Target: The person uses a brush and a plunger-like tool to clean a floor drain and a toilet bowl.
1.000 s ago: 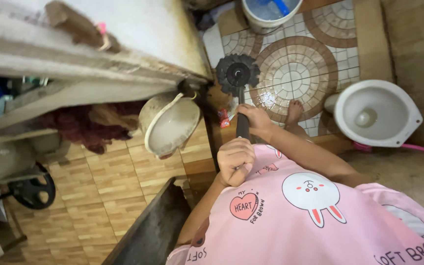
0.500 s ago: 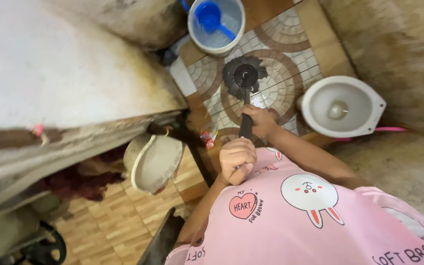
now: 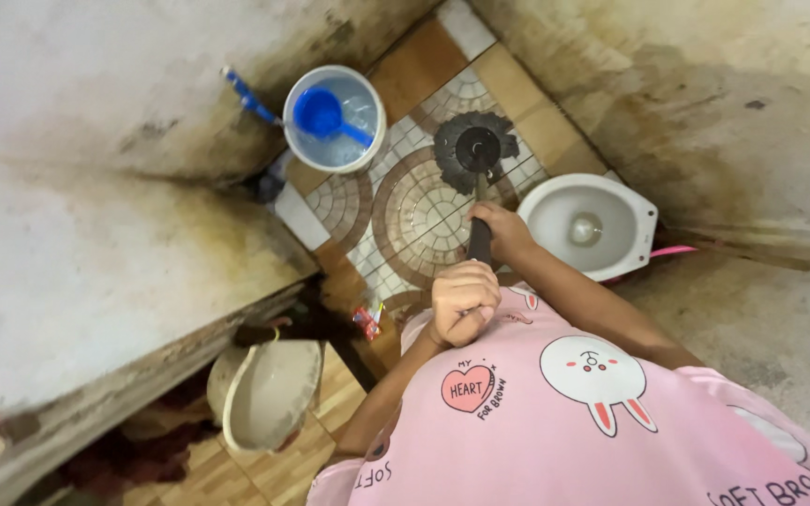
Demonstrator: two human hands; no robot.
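We grip the long-handled floor brush (image 3: 476,148) with both hands, one above the other on its dark shaft. Our left hand (image 3: 463,302) is fisted tight around the top end of the handle, close against the pink shirt (image 3: 592,412), its knuckles turned up toward us. Our right hand (image 3: 502,230) is curled shut around the shaft lower down, just beyond the left; the handle runs out from under its fingers (image 3: 486,212) to the black round brush head, which sits on the patterned tile floor (image 3: 405,211) between the blue bucket (image 3: 370,98) and the white toilet bowl (image 3: 628,208).

A blue dipper (image 3: 322,112) lies inside the bucket (its handle points toward the rim nearest the brush). A small red packet (image 3: 367,321), crumpled and flat, lies on the brown floor edge below and left of our left hand, near the dark doorway sill. Its printing is too small to make out. A pale basin (image 3: 269,394) hangs tilted beside the wall at lower left.
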